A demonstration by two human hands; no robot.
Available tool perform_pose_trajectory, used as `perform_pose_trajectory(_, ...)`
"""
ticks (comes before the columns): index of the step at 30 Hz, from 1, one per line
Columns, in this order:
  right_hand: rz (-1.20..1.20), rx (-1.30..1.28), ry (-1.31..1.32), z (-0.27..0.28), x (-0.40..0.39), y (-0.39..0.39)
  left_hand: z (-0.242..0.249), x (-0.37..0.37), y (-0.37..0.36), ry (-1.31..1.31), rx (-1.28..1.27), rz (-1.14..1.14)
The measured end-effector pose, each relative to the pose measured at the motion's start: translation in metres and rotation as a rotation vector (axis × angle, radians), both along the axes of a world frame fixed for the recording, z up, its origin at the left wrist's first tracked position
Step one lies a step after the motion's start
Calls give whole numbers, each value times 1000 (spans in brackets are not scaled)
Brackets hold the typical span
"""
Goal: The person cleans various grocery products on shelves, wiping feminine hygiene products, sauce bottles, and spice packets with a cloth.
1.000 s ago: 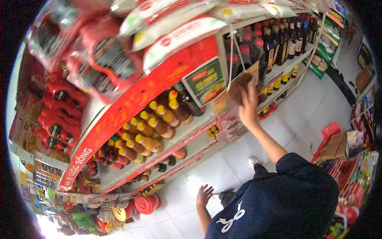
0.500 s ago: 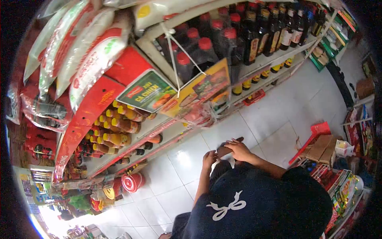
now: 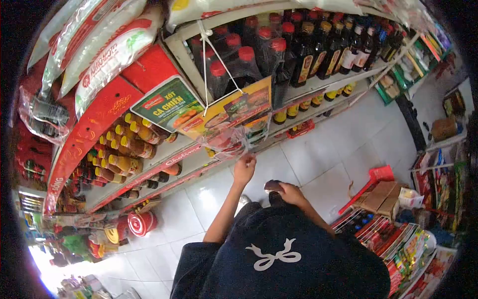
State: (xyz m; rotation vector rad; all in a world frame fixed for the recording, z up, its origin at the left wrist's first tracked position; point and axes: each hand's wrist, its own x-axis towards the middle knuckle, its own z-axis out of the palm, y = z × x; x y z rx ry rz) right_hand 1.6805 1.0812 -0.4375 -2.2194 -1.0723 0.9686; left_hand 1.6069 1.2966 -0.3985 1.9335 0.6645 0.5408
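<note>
Yellow printed cardboard makes up a sign point(image 3: 249, 102) hung on white string point(image 3: 205, 36) at the front of the shelving. Crinkled clear plastic wrapping point(image 3: 233, 139), reddish in places, lies against the sign's lower part. Just below the sign, the left hand point(image 3: 244, 169) has its fingertips at the bottom end of this wrapping; its grip is narrow, fingers drawn together, but I cannot tell whether they pinch the plastic. Lower than the sign and to its right, the right hand point(image 3: 291, 193) has its grip closed on a dark brown, flat piece point(image 3: 273, 187), which juts out beyond the fingers. Adjoining the sign's left side is a green rectangular placard point(image 3: 169, 107); behind its top stand dark bottles with red caps point(image 3: 246, 65). Amber sauce bottles with yellow caps point(image 3: 127, 162) are left of the sign, and white floor tiles point(image 3: 318, 149) spread below it.
</note>
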Motion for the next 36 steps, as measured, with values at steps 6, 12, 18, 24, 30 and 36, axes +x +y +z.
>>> perform_pose_trajectory(6, 106, 10, -22, 21, 1, 4, 109, 56, 18, -94, 582, -22)
perform_pose_trajectory(12, 43, -81, 3, 0, 9, -18, 128, 109, 36, 285, 810, -46)
perform_pose_trajectory(18, -39, -103, 37, -5, 21, -39, 88, 119, 29, 593, 1145, -82)
perform_pose_trajectory(24, -352, 159, 542, -24, 37, -46, 114, 122, 21, 673, 972, 32)
perform_pose_trajectory(30, -633, 283, 815, -32, 62, -33, 125, 108, 20, 501, 964, -87)
perform_pose_trajectory(36, -754, 327, 852, -6, 85, -50, 80, 83, 20, -55, 1220, -586)
